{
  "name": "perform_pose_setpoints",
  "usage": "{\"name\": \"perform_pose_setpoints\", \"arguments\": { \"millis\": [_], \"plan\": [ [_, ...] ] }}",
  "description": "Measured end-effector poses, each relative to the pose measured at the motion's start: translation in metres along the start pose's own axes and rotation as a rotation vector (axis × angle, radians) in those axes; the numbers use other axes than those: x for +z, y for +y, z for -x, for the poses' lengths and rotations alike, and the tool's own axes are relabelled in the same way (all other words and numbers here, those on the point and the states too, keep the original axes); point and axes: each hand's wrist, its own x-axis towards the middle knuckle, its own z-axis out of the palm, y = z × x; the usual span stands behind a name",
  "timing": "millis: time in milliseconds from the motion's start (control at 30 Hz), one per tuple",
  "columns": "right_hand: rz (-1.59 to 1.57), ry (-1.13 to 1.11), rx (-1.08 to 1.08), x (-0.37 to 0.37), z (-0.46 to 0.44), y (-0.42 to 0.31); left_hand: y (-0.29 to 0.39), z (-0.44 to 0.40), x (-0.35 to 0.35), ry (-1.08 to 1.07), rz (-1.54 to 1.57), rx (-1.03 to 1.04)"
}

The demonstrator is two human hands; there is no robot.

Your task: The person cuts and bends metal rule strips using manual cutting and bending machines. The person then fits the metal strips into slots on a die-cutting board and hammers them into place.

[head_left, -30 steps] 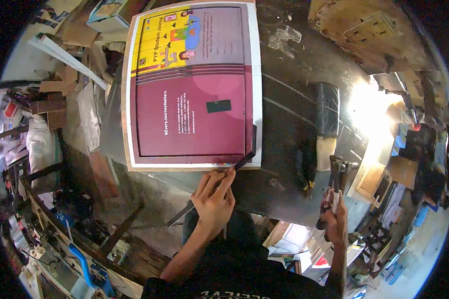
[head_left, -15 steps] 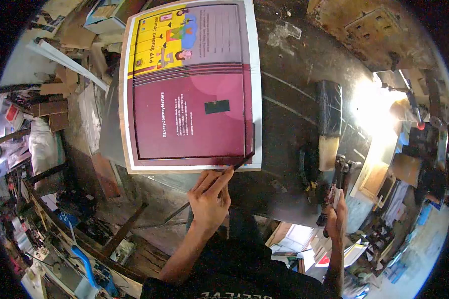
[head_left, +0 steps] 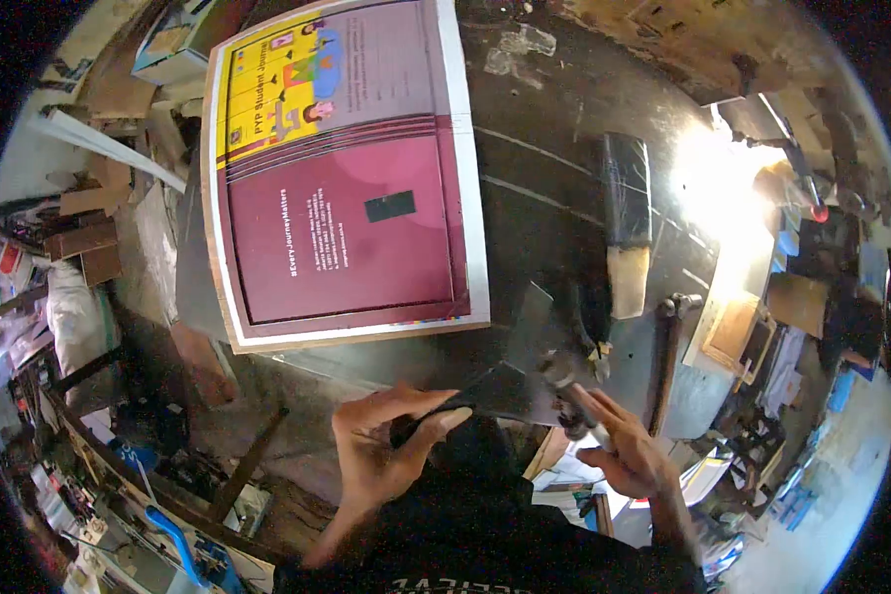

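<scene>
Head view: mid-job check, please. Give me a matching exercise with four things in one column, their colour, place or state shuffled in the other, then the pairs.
Things
1. Left hand
2. Patch
3. Right hand
4. Border

Colours, places, states
A. On the maroon panel
B. White, around the print
C. Gripping a tool, blurred
D. Pinching a dark strip

Pairs: 1-D, 2-A, 3-C, 4-B
</scene>
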Motion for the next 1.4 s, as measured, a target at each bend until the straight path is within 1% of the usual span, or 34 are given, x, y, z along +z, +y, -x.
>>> {"name": "perform_pose_setpoints", "arguments": {
  "millis": [33, 67, 133, 167, 200, 267, 300, 367, 400, 467, 500, 533, 567, 633, 800, 867, 933, 967, 1067, 1100, 1133, 1167, 1200, 1233, 1267, 1300, 1333, 1400],
  "plan": [
    [0.065, -0.119, -0.050, 0.000, -0.006, -0.002, 0.004, 0.000, -0.001, -0.027, -0.007, -0.040],
    [0.061, -0.116, -0.049, -0.004, -0.013, -0.009, 0.002, 0.001, -0.003, -0.031, -0.011, -0.040],
    [0.026, -0.264, 0.053, -0.011, -0.021, -0.025, -0.004, 0.006, -0.006, -0.030, 0.012, -0.005],
    [0.089, -0.263, 0.064, -0.011, -0.021, -0.025, -0.003, 0.006, -0.008, -0.033, 0.011, -0.010],
    [0.088, -0.267, 0.068, -0.010, -0.020, -0.022, -0.001, 0.006, -0.009, -0.022, -0.033, -0.003],
    [-0.011, -0.196, -0.025, -0.008, -0.019, -0.017, 0.000, 0.005, -0.010, -0.005, -0.073, 0.001],
    [-0.010, -0.201, -0.026, -0.008, -0.018, -0.019, -0.001, 0.004, -0.011, -0.006, -0.056, 0.021],
    [-0.010, -0.246, 0.100, -0.007, -0.015, -0.023, 0.000, 0.002, -0.012, -0.007, -0.039, 0.041],
    [-0.011, -0.246, 0.102, -0.005, -0.014, -0.021, 0.002, 0.002, -0.013, -0.044, -0.084, 0.044],
    [0.075, -0.178, -0.080, -0.001, -0.015, -0.016, 0.006, 0.002, -0.013, -0.080, -0.127, 0.045],
    [0.076, -0.181, -0.081, -0.003, -0.016, -0.019, 0.010, 0.003, -0.013, -0.081, -0.110, 0.001],
    [0.071, -0.224, 0.041, -0.005, -0.016, -0.026, 0.012, 0.004, -0.012, -0.084, -0.094, -0.045],
    [0.066, -0.265, 0.165, -0.006, -0.017, -0.029, 0.013, 0.004, -0.012, -0.084, -0.095, -0.046],
    [0.078, -0.251, 0.164, -0.003, -0.022, -0.032, 0.014, 0.006, -0.011, -0.089, -0.026, -0.095],
    [0.100, -0.190, 0.113, 0.009, -0.018, -0.012, -0.001, 0.008, -0.008, -0.074, -0.005, -0.084],
    [0.227, -0.159, 0.108, 0.013, -0.016, -0.007, -0.004, 0.009, -0.008, -0.076, -0.010, -0.091],
    [0.170, -0.189, 0.133, 0.011, -0.022, -0.008, -0.009, 0.012, -0.007, -0.078, 0.032, -0.181],
    [0.112, -0.215, 0.159, 0.010, -0.024, -0.009, -0.012, 0.012, -0.006, -0.076, 0.032, -0.183],
    [0.119, -0.231, 0.165, 0.009, -0.026, -0.006, -0.024, 0.012, -0.004, -0.061, 0.102, -0.215],
    [0.120, -0.233, 0.164, 0.008, -0.025, -0.007, -0.031, 0.009, -0.002, -0.007, 0.054, -0.077],
    [0.133, -0.168, 0.214, 0.008, -0.022, -0.010, -0.037, 0.006, -0.001, 0.045, 0.006, 0.061],
    [0.147, -0.102, 0.263, 0.009, -0.019, -0.012, -0.043, 0.000, -0.001, 0.045, 0.006, 0.061],
    [0.148, -0.103, 0.264, 0.009, -0.014, -0.007, -0.048, -0.008, 0.001, 0.163, -0.250, 0.238],
    [0.245, 0.024, 0.238, 0.006, -0.009, 0.006, -0.052, -0.016, 0.002, 0.285, -0.507, 0.414],
    [0.342, 0.150, 0.210, 0.004, -0.005, 0.018, -0.056, -0.022, 0.005, 0.291, -0.505, 0.412],
    [0.518, 0.309, 0.086, 0.004, -0.002, 0.026, -0.059, -0.025, 0.008, 0.317, -0.593, 0.459],
    [0.518, 0.302, 0.084, 0.000, -0.002, 0.033, -0.064, -0.027, 0.012, 0.342, -0.682, 0.506],
    [0.206, 0.427, 0.274, -0.007, 0.000, 0.047, -0.076, -0.026, 0.018, 0.348, -0.663, 0.509]
  ]
}}
